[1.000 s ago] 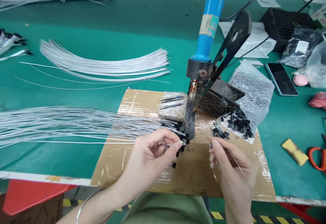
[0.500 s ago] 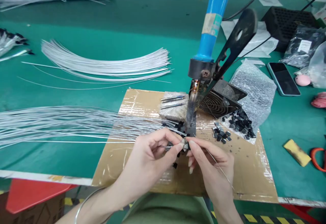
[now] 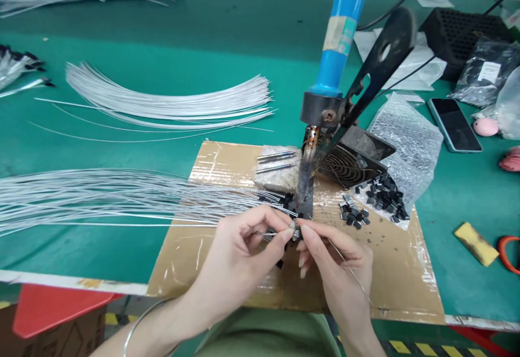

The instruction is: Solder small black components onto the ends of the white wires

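My left hand (image 3: 244, 254) pinches the end of a thin grey-white wire (image 3: 266, 233) between thumb and forefinger. Touching those fingertips is a small black-and-metal connector (image 3: 297, 232), partly covered by the fingers of both hands. My right hand (image 3: 339, 265) is closed, its thumb and forefinger at the connector's other side. A thin solder wire (image 3: 351, 268) runs through that hand and pokes out near the fingertips. Just above both hands points the dark tip of a blue-handled soldering iron (image 3: 333, 59), fixed in a black bracket (image 3: 379, 53). Whether the tip touches anything is hard to see.
Many white wires (image 3: 122, 197) stretch in from the left over a cardboard sheet (image 3: 390, 281). Another wire bundle (image 3: 170, 105) lies behind. Loose black connectors (image 3: 388, 197), a small fan (image 3: 349, 156), a phone (image 3: 455, 124) and a yellow sponge (image 3: 476, 243) are to the right.
Both hands stay almost in place at the connector, under the iron tip. The view has shifted very slightly.
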`<state>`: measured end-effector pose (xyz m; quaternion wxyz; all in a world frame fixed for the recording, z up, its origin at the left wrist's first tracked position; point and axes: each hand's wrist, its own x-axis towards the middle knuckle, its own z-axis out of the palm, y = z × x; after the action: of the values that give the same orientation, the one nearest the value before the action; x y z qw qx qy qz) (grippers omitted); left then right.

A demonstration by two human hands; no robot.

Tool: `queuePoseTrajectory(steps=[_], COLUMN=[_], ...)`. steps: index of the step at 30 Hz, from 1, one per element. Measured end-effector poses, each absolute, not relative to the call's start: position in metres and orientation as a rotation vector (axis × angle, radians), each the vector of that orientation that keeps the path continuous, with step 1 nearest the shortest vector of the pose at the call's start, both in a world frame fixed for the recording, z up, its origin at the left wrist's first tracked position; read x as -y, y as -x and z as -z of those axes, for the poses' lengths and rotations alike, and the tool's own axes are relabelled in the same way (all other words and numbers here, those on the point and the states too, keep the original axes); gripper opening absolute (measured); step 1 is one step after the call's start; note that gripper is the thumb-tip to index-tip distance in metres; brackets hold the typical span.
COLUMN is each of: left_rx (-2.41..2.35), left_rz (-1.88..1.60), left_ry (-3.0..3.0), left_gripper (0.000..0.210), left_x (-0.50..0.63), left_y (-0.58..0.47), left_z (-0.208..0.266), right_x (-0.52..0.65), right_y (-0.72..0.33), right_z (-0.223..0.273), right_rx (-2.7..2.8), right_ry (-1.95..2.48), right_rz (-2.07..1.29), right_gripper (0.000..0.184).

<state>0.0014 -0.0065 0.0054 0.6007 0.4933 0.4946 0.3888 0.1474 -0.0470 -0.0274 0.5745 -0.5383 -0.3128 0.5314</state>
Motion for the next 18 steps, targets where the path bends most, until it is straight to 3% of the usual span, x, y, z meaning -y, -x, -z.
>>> queuePoseTrajectory(steps=[4, 10, 15, 18], left_rx=[-1.168, -1.272, -1.320, -1.332], left_rz=[-0.910, -0.860, -0.816, -0.807], left_ry=[-1.169, -1.209, -1.245, -1.260], left_gripper=[0.017, 0.013, 0.013, 0.014], left_x=[0.007, 0.004, 0.000, -0.003], left_y=[-0.003, -0.004, -0.004, -0.003], left_z=[-0.002, -0.001, 0.000, 0.000], right_x=[0.050, 0.060, 0.064, 0.062], right_y=[-0.150, -0.152, -0.154, -0.158], right_z=[0.028, 0.032, 0.032, 0.031], right_rx=[0.804, 1.026, 1.193, 1.329], right_ry=[1.304, 1.406, 1.440, 1.488], right_rz=[-1.213, -0.975, -0.852, -0.746], right_gripper=[0.011, 0.038, 0.032, 0.013])
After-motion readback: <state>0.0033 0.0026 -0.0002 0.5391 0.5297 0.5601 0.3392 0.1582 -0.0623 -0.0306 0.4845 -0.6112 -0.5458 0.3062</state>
